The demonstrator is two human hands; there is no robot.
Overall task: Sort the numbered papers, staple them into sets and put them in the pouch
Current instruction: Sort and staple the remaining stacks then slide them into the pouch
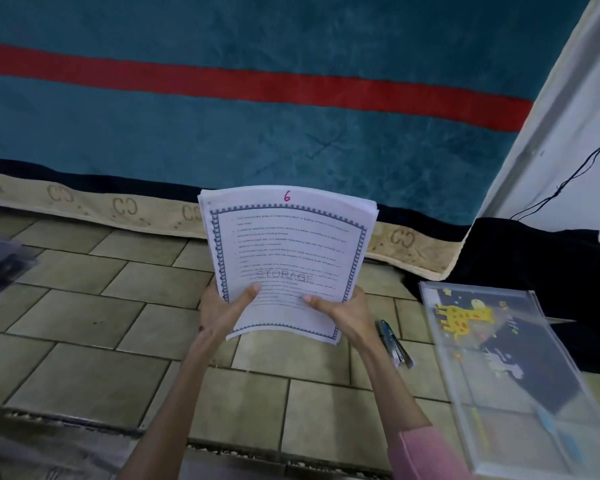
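A stack of printed papers (288, 251) with a blue patterned border is held upright above the tiled floor; its top sheet carries a red handwritten 6. My left hand (222, 310) grips the stack's lower left edge, thumb on the front. My right hand (343, 311) grips the lower right edge the same way. A dark stapler (394, 342) lies on the tiles just right of my right wrist. Further right lies a clear plastic pouch (510, 368) with a yellow giraffe print.
A teal blanket (257, 133) with a red stripe covers a mattress with a beige patterned edge across the back. A dark cloth (534, 261) lies at the right, by a white wall with a black cable. A blurred dark object (0, 265) sits at far left.
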